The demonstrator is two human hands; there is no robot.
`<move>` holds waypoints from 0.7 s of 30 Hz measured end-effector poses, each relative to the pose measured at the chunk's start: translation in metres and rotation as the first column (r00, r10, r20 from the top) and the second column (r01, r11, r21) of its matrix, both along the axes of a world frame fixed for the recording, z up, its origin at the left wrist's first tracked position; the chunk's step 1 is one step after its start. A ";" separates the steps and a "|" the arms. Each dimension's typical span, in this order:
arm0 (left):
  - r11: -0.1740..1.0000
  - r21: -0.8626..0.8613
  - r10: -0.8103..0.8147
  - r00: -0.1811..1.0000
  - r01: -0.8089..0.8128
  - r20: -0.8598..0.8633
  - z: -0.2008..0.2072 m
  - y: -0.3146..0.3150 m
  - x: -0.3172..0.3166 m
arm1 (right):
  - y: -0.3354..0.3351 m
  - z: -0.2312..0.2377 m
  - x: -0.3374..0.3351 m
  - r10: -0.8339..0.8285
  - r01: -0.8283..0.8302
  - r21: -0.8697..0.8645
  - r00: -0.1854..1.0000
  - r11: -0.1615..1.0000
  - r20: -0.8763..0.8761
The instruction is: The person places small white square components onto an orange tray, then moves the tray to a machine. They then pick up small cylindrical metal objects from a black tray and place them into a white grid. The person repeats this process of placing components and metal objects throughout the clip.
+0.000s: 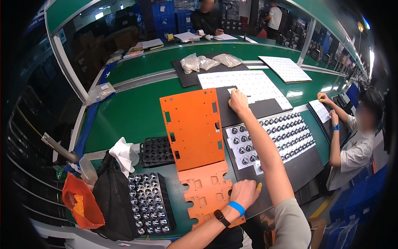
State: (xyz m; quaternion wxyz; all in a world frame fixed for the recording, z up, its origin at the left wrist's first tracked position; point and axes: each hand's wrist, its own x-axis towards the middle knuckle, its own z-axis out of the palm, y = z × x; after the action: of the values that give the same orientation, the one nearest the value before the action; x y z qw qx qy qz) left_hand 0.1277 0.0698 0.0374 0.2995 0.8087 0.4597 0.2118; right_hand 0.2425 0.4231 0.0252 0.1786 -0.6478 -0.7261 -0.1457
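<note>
My right hand (239, 101) reaches forward past the orange perforated board (192, 128), over a black foam mat (226, 112). Its fingers are pinched on a small white piece (231, 90), close to a large white sheet (253, 85) of panels. My left hand (243, 193) rests by the right edge of a lighter orange slotted plate (203, 189), its fingers curled. A yellow finger cot (259, 187) covers one fingertip. Whatever that hand may hold is hidden. To the right, white panels (290, 133) carry rows of dark, shiny round lenses.
At left stand a stacked black tray (166, 199) of chrome domes, an empty-celled black tray (157, 151), a black bag (112, 199) and an orange bag (83, 203). Plastic bags (207, 63) lie beyond. A co-worker (360, 133) handles a white panel (320, 111) at right.
</note>
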 end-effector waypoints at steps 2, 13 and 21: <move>1.000 0.010 0.000 1.000 0.000 0.004 0.000 -0.001 0.001 | 0.000 0.003 0.005 0.002 -0.002 0.000 0.998 1.000 -0.056; 1.000 0.009 0.012 1.000 -0.012 -0.006 0.004 -0.001 0.000 | -0.001 -0.006 0.025 0.022 -0.011 0.095 0.993 0.995 -0.120; 1.000 -0.013 -0.015 1.000 0.015 -0.027 0.004 0.000 -0.001 | 0.005 -0.016 0.028 0.061 -0.052 0.127 0.996 0.991 -0.068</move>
State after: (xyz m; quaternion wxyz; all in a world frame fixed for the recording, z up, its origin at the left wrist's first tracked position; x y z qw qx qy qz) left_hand 0.1269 0.0694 0.0416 0.3001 0.8130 0.4589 0.1957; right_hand 0.2705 0.4281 0.0093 0.2488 -0.6196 -0.7266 -0.1623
